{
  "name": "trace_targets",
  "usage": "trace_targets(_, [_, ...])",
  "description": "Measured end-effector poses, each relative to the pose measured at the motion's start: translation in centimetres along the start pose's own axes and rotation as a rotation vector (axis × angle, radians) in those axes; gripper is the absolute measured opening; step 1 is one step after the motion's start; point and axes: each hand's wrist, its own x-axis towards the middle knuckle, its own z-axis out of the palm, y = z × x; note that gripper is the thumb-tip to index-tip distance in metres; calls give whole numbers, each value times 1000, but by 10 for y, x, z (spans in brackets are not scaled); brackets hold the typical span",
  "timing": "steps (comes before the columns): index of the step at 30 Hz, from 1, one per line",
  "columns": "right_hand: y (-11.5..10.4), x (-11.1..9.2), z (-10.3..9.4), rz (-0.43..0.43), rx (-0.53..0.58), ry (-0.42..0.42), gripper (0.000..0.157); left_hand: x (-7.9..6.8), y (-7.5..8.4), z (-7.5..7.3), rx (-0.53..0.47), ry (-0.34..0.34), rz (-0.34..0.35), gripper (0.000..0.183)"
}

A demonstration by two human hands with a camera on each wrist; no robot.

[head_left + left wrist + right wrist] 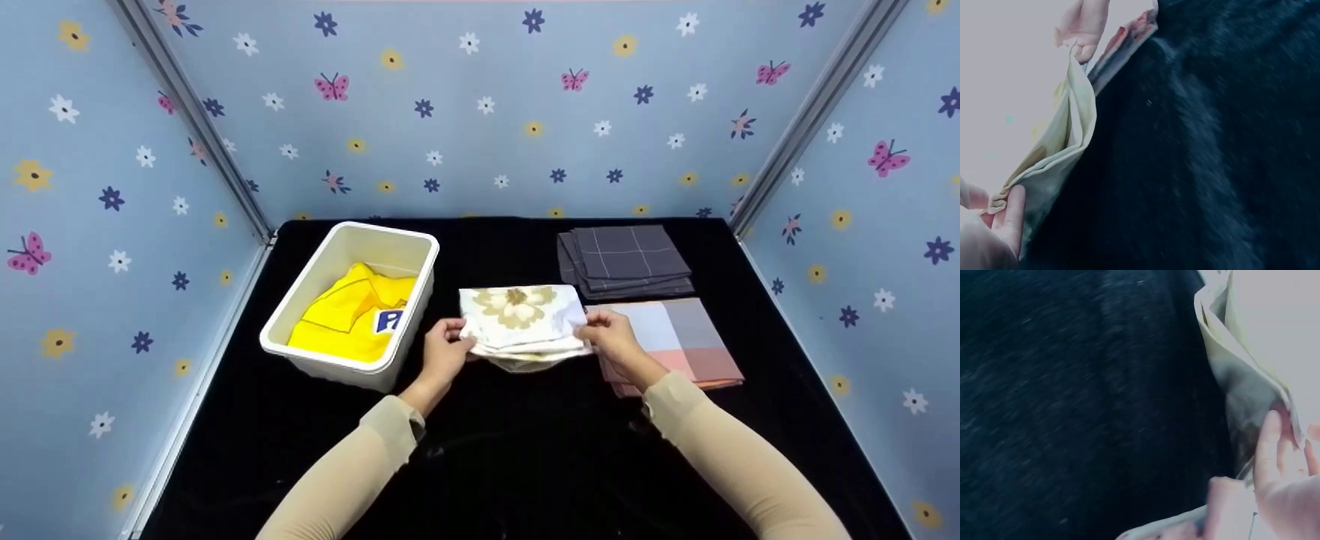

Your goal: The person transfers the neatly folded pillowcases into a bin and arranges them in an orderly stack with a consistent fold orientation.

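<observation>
My left hand (444, 352) and right hand (616, 341) pinch the near corners of a folded floral cloth (517, 315), which lies between them, flanked by a white bin (382, 244) and checked cloths (705, 349).

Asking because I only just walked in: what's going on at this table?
A person is holding a folded white cloth with a beige flower print, left hand and right hand gripping it at opposite sides. To its left, a white rectangular tub holds bright yellow fabric. To its right lie folded dark gray cloths with thin pale lines and, nearer the person, a folded gray, pale blue and orange-pink checked cloth.
</observation>
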Motion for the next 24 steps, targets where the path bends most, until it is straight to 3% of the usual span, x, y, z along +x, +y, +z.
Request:
trace_targets(6, [9,-6,-5,19,-49,-74,17,-2,-10,-9,5,-79,-78,34])
trace_targets(11, [5,-7,-12,-51,-139,-97,15,0,-10,-11,182,-41,-31,29])
trace_targets(16, [-4,-4,-16,-111,-282,-47,22,2,-8,-9,352,31,35,32])
trace_targets(24, [-11,10,-7,-246,-482,73,35,17,-9,-2,346,69,56,47])
